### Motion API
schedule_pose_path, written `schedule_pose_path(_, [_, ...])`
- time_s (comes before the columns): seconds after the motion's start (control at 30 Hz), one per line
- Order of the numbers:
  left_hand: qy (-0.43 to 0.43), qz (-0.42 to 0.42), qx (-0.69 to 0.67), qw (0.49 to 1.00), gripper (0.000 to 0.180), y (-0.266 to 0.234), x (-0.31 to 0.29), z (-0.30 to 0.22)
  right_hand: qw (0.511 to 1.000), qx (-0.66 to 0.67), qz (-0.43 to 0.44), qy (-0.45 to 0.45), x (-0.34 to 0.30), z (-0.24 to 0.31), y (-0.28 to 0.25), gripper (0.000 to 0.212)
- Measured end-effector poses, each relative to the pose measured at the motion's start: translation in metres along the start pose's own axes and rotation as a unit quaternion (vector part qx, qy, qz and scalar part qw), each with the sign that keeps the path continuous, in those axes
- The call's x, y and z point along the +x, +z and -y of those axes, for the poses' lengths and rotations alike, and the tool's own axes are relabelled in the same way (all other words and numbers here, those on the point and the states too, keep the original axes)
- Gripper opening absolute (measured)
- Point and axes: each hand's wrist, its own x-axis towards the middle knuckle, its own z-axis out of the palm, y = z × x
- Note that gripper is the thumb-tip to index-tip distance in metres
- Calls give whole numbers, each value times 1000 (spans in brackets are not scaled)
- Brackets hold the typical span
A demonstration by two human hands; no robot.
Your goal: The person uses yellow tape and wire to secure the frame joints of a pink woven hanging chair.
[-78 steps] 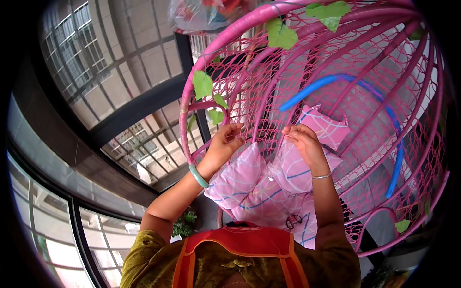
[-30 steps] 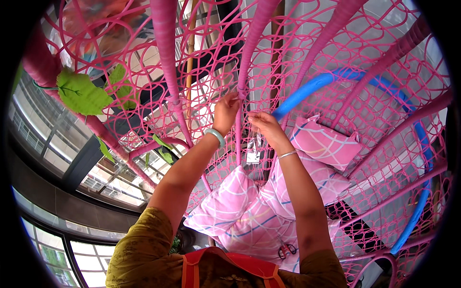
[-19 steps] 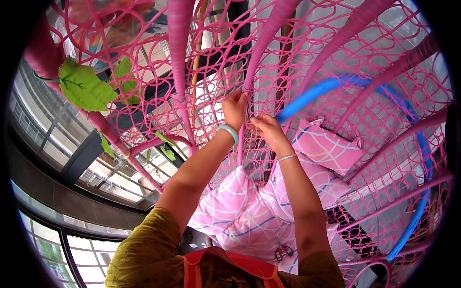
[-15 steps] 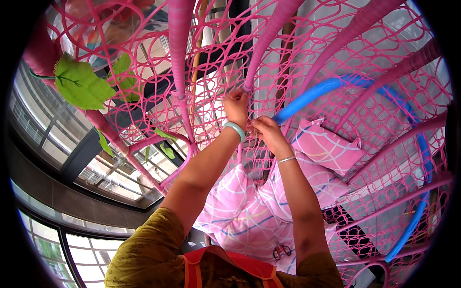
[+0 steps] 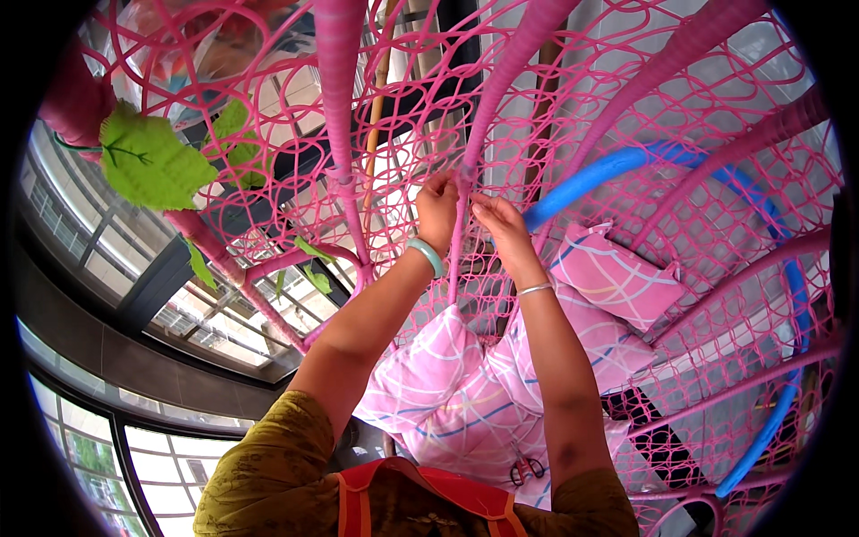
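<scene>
Both my hands are raised in front of me at a thin pink-wrapped pole (image 5: 456, 251) of a pink net structure. My left hand (image 5: 436, 210), with a pale green bangle on the wrist, is closed in a pinch at the pole's left side, beside a joint where the pole thickens. My right hand (image 5: 506, 231), wearing a silver bangle, has its fingers pressed together just right of the pole. Anything between the fingers of either hand is too small to make out. Pink rope netting (image 5: 412, 161) spreads behind both hands.
Pink patterned cushions (image 5: 465, 403) lie below, with red-handled scissors (image 5: 526, 470) on them. A smaller pink cushion (image 5: 617, 273) rests at the right. A blue foam tube (image 5: 586, 182) curves along the right netting. Green artificial leaves (image 5: 154, 159) hang at the left near windows.
My hands have come slightly apart, the right one moving up and right of the pole. The left hand's fingers have turned toward the pole's joint.
</scene>
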Motion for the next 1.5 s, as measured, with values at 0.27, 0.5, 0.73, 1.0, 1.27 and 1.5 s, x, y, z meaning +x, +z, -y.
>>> schedule_pose_path(0.27, [94, 20, 126, 987, 24, -2, 2, 6, 994, -72, -2, -88, 19, -18, -10, 15])
schedule_pose_path(0.5, [182, 83, 265, 943, 32, -8, 13, 2, 997, -48, 17, -51, 16, -6, -2, 10])
schedule_pose_path(0.73, [72, 189, 207, 957, 39, -9, 17, -23, 997, -35, 17, -68, 19, -4, -1, 11])
schedule_pose_path(1.0, [96, 232, 261, 932, 41, -21, 35, -25, 999, 9, 17, -50, 19, -8, -7, 11])
schedule_pose_path(1.27, [24, 288, 253, 923, 38, -22, 40, -43, 997, 25, 38, -55, 30, -13, -10, 13])
schedule_pose_path(1.5, [-19, 304, 233, 923, 35, -25, 37, -57, 994, 9, 72, -83, 28, -13, -2, 9])
